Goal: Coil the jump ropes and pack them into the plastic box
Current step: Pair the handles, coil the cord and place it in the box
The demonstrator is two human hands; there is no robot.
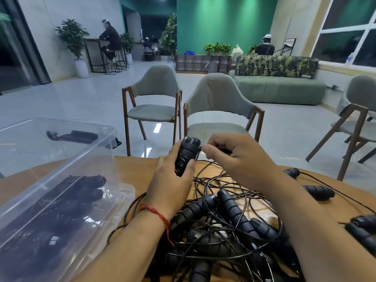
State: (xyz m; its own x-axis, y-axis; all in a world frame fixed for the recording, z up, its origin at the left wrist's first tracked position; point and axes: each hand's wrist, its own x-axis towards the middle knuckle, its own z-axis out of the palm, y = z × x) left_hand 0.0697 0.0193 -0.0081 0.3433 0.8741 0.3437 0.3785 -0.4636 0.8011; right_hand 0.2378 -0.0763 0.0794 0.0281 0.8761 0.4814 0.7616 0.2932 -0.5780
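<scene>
Gripping two handles [187, 154] upright in the left hand [171, 176], just right of the box [61, 124], likely as a core for winding. Right hand [234, 157] beside them, fingers pinching cord [205, 161]. Tangled ropes [223, 220] heaped on the table [138, 169], right of the box; coiled ones [81, 190] already inside.

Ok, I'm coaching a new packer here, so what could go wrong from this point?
The cord that the right hand pinches, beside the handles in the left hand, seems to lead into the tangled pile. Pulling hard may tighten knots or drag other ropes along. One loose handle lies near the far edge of the table, so a tug could send it to the floor.
</scene>
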